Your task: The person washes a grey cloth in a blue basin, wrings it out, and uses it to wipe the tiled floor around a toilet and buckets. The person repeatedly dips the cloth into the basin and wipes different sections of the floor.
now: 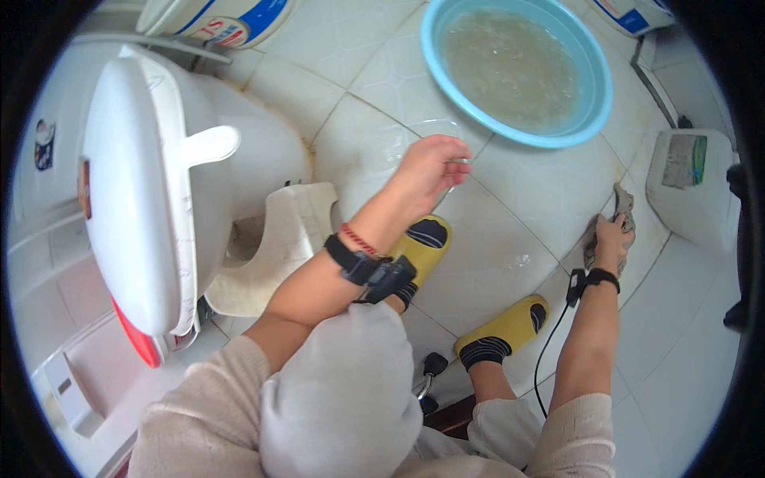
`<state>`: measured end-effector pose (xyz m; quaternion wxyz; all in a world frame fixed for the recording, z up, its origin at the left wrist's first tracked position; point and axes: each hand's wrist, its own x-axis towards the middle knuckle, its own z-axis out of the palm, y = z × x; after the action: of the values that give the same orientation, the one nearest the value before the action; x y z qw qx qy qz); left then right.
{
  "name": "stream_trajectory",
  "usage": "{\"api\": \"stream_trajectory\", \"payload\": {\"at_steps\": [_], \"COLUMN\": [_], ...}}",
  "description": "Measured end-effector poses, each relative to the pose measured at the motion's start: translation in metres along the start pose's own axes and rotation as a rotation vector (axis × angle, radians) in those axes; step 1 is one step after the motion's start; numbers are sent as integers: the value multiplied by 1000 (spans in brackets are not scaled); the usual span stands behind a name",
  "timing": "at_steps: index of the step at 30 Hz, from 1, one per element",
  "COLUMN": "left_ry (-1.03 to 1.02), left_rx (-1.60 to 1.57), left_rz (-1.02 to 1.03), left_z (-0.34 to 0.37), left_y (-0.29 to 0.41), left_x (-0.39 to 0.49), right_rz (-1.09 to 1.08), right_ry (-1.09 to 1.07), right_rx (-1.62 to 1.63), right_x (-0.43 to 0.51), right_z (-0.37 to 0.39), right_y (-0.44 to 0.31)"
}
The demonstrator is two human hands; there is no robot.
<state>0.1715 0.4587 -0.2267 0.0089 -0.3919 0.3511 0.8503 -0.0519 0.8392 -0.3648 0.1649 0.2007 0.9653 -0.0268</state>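
Note:
My right hand (pixel 611 239) presses a crumpled grey-brown cloth (pixel 624 203) to the floor tiles beside the wall at the right. In the middle, my left hand (pixel 433 170) hangs over the tiled floor (pixel 508 239) with bent fingers; a clear, thin-edged thing shows by its fingers, and whether they grip it cannot be told. Beyond both hands stands a round light-blue plastic basin (pixel 439 77) of cloudy brownish water. Wet shine lies on the tiles near my left hand.
At the left stand a white toilet (pixel 137 197) with its lid down and a beige plastic footstool (pixel 299 239). A white plastic jug (pixel 687 191) is by the right wall. White buckets (pixel 233 24) stand at the top. My feet wear yellow slippers (pixel 517 325). A black cable (pixel 541 358) runs from my right wrist.

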Motion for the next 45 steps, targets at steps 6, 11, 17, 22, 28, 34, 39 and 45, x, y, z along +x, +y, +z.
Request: {"api": "stream_trajectory", "payload": {"at_steps": [6,11,17,22,28,34,39,45], "left_ry": [-107,-110,-1,-26,-27,1,17,98], "left_rx": [38,156,232,377,442,268,217,141], "left_rz": [54,124,205,193,194,210,190,291], "left_z": [26,28,29,13,3,4,-10,-51], "left_y": [0,7,18,19,18,35,48,87], "left_x": [-9,-16,-16,-13,-14,-22,-28,-35], "right_rz": [-484,-879,-1332,-1480,-939,-940,-1352,-1873], "right_ry": [15,-69,-114,-185,-25,-169,-213,93], "right_rx": [-220,-48,-11,-114,46,626,290,-169], "right_x": [-163,-277,-315,-259,-243,-284,-367,-423], "right_z": [31,79,90,41,40,99,101,103], "right_y": [-87,-195,-228,-175,-172,-256,-339,-364]}}
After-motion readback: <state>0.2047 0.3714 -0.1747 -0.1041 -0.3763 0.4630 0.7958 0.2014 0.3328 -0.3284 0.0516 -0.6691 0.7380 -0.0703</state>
